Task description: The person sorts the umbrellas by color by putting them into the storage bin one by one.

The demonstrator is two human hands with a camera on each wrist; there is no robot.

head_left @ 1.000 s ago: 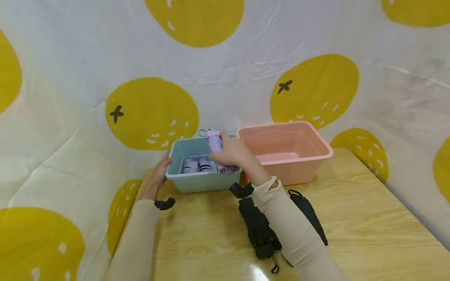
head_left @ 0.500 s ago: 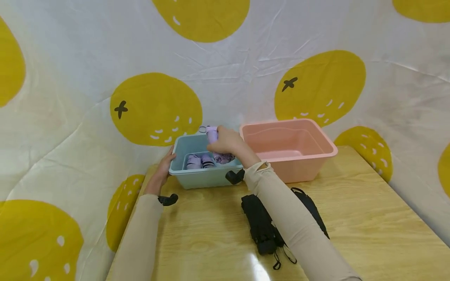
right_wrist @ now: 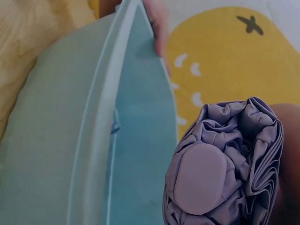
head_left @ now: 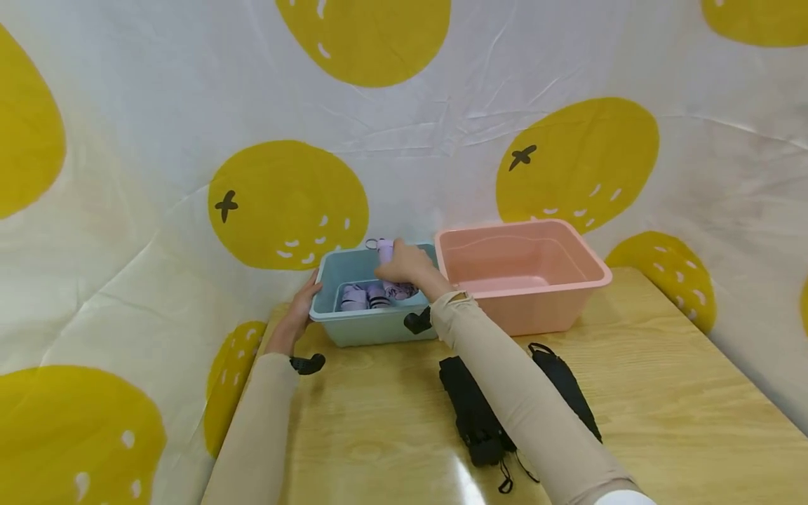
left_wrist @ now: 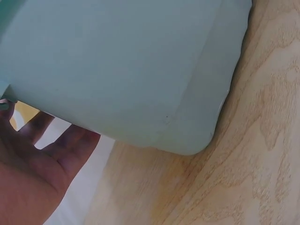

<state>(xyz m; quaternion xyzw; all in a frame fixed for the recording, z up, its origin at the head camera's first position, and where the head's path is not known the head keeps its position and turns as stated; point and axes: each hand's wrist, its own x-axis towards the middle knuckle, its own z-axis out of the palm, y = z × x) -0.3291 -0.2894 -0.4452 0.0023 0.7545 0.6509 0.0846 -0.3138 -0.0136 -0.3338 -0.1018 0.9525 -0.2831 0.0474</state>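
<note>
One folded purple umbrella (right_wrist: 201, 180) is sitting in our right hand (head_left: 405, 265), at the centre of the head view, over the right half of the light blue tub (head_left: 360, 331). For handling it well, we are favouring a slow motion, lining it up beside the two rolled purple bundles (head_left: 353, 297) without crushing their cloth; we are also wanting gentle, steady pressure from our left hand (head_left: 295, 313), so the tub is not sliding on the bench (head_left: 366, 421). Our right fingers are curling round the umbrella's middle, its upper end poking out above them and its gathered cloth showing below; whether it is touching the tub's floor, we cannot tell. Our left fingers are lying loosely spread against the tub's left end. Black folded umbrellas (head_left: 473, 414) are lying at lower right, well apart from those fingers.
</note>
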